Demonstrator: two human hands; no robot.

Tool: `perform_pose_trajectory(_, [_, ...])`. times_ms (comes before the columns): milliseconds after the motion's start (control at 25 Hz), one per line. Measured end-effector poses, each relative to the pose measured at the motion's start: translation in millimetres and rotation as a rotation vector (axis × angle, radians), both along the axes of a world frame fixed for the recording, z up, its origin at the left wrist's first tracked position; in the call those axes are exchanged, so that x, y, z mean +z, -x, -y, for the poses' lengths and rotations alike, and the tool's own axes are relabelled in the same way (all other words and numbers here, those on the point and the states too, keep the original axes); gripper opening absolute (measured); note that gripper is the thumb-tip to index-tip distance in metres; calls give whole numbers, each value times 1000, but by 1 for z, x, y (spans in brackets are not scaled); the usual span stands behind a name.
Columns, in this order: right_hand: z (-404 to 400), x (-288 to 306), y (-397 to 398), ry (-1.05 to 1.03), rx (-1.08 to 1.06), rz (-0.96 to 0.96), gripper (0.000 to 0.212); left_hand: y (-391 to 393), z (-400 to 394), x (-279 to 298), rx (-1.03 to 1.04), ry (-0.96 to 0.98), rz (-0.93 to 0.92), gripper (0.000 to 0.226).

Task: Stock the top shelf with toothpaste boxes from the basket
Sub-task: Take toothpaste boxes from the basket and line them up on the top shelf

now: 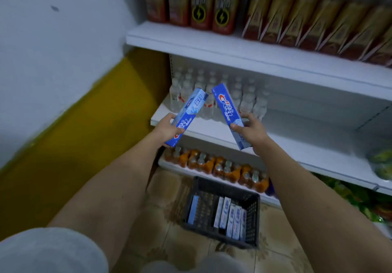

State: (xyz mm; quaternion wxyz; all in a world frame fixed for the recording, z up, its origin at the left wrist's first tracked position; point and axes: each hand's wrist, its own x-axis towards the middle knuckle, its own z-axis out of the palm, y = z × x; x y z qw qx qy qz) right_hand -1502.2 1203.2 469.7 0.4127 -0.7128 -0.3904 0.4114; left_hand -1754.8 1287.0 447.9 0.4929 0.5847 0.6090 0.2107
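My left hand (166, 127) grips a blue toothpaste box (187, 114) near its lower end, the box tilted up to the right. In my right hand (253, 131) is a second blue toothpaste box (227, 108), tilted up to the left. The two boxes' top ends nearly meet in front of the middle shelf. Below, on the tiled floor, a dark plastic basket (197, 192) holds several toothpaste boxes (232, 216) standing on edge at its right and one box (193, 209) at its left.
A white shelf unit stands ahead. The uppermost visible shelf (212, 45) carries red and gold drink bottles and cartons. Clear water bottles (191, 84) fill the left of the middle shelf, with bare board to their right. Orange bottles (214, 165) line the bottom shelf. A wall is at left.
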Motion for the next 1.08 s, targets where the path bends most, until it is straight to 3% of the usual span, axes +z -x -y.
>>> perform_pose_trajectory(360, [0,149,26,-227,20,155,36,42,-26,145,-70,-256,-33,43])
perform_pose_trajectory(800, [-43,317,8,-542,-29,433,47,56,-71,331,11,-626,-5,42])
perform_pose_trajectory(1080, [-93,396,-32,-676,-18,501,46,39,-112,418,54,-659,-108,43])
